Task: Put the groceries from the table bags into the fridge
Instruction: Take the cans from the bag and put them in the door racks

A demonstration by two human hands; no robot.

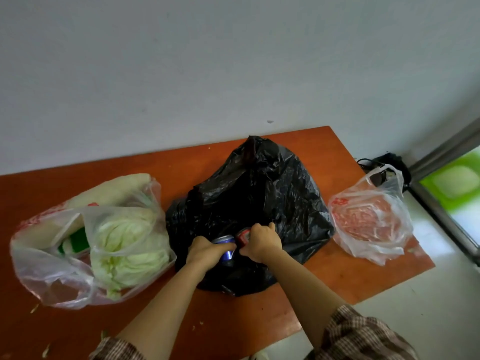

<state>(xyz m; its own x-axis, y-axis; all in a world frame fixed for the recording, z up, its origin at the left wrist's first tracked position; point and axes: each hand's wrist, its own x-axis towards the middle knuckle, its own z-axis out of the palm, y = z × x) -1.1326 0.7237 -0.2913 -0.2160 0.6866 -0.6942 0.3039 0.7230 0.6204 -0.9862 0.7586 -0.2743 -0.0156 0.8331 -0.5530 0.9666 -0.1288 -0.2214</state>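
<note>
Head view: midway along the orange-brown wooden table [298,289], near its front edge, the left hand [205,250] curls round a blue metal can [225,246] and the right hand [262,241] round a red can [243,234] — both at the mouth of the crumpled black plastic bag [259,188]. They are best lifted straight up — clear of the clinging film.
</note>
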